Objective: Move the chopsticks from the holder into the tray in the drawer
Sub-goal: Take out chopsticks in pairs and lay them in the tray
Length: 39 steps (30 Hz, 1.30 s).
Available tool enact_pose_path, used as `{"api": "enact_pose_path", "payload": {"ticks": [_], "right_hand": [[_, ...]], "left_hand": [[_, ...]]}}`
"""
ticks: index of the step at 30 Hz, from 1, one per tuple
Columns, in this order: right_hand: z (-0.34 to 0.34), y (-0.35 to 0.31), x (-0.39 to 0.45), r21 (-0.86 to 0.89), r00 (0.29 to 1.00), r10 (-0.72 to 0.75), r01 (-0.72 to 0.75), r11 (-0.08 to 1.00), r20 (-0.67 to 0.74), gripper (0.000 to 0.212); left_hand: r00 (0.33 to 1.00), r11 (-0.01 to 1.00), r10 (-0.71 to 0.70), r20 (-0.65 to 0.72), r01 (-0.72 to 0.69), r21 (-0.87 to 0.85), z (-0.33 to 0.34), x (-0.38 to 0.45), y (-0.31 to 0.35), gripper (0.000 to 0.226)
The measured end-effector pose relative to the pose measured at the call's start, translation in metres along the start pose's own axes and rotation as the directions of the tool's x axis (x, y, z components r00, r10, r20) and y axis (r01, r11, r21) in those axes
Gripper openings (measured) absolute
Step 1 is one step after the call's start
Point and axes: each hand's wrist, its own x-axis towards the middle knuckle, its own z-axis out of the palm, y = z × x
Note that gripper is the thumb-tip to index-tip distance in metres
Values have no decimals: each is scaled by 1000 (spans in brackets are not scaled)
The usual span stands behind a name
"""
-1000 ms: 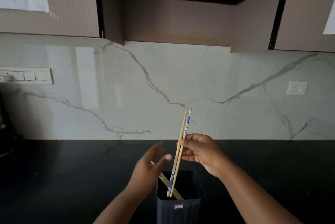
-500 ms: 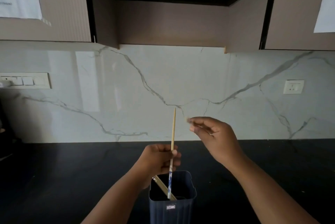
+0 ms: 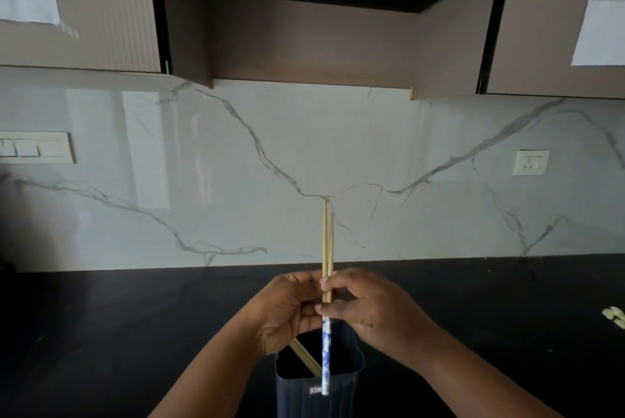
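Observation:
A dark blue ribbed holder [image 3: 318,390] stands on the black counter at the bottom centre. Two bamboo chopsticks with blue-and-white patterned ends [image 3: 326,248] stand upright above it, patterned ends down in front of the holder's rim. My left hand [image 3: 287,309] grips them from the left and my right hand [image 3: 368,309] pinches them from the right, fingers meeting at the sticks. Other plain chopsticks [image 3: 306,359] lean inside the holder. No drawer or tray is in view.
The black counter [image 3: 118,333] runs left and right below a white marble backsplash. Brown wall cabinets hang overhead with paper sheets taped on. A switch plate [image 3: 35,148] sits at left, a socket [image 3: 530,162] at right. A small pale object [image 3: 615,316] lies at the counter's right edge.
My right hand came back down from the right and now pinches the chopsticks together with my left hand. Two sticks now stand side by side where one stood before.

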Motion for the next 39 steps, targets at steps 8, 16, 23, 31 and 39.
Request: {"api": "enact_pose_path", "payload": {"ticks": [8, 16, 23, 31, 39], "right_hand": [[13, -2, -6, 9, 993, 107, -108, 994, 45, 26], [25, -7, -14, 127, 955, 277, -289, 949, 105, 32], [30, -11, -6, 655, 366, 735, -743, -139, 570, 29], [33, -17, -1, 722, 322, 726, -604, -337, 608, 15], [51, -36, -43, 739, 407, 742, -652, -172, 532, 9]], "left_hand": [[996, 996, -87, -3, 87, 1, -5, 1, -11, 25], [992, 994, -107, -64, 109, 26, -7, 0, -19, 24], [990, 982, -50, -131, 73, 176, -12, 0, -27, 18], [989, 922, 26, -148, 34, 386, -11, -2, -33, 16], [999, 524, 32, 2, -18, 852, -16, -18, -47, 10]]}}
